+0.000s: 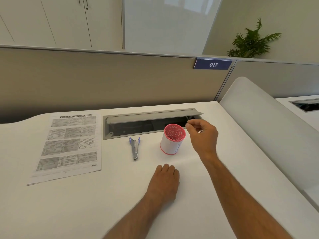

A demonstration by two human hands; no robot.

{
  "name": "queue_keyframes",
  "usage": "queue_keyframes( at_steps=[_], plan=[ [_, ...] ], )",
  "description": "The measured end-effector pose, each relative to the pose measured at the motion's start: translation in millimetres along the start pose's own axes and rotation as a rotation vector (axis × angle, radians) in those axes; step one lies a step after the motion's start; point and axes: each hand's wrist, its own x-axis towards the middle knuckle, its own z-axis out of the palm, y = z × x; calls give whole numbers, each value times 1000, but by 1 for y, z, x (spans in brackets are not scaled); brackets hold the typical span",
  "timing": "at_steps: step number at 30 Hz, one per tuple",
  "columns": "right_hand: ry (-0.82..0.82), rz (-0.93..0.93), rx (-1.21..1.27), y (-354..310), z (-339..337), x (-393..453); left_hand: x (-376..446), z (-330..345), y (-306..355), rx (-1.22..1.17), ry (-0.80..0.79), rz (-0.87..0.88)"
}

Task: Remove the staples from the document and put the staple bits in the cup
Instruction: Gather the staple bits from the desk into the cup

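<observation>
Head view, looking forward and down over a white counter [86, 204] backed by a beige partition [86, 80] bearing a blue sign [213, 64] that reads 017. A potted plant [250, 42] shows above the partition at two o'clock. Sunk into the counter at twelve o'clock is a long grey cable tray [148, 125] with its lid propped open. A printed document [69, 145] lies flat at ten o'clock, well apart from both hands. Two bare forearms reach in from six o'clock. The left hand [164, 181] rests palm down near the centre, fingers curled under, on what looks like a white sheet whose edges are hard to tell from the counter. The right hand [202, 135] hovers at one o'clock, just beside the rim of a pink cup [172, 139] wrapped in white paper; thumb and forefinger are pressed together in a pinching grip, though whatever they hold is too small to see. A metal staple remover [135, 148] with purple tips lies between the document and the cup, untouched.
</observation>
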Motion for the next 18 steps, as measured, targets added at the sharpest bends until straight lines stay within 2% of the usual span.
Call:
queue_keyframes(
  at_steps=[6,10,13,18],
  plan=[
    [27,315,211,26,-15,-38,-2,-7,-2,-55,-2,-7],
    [-92,398,179,55,-23,-77,1,-9,-10,-202,110,-66],
    [-204,332,-8,73,-27,-113,11,-25,-17,-347,161,-149],
    [-277,16,-277,87,-26,-155,22,-47,-29,-592,226,-257]
  ],
)
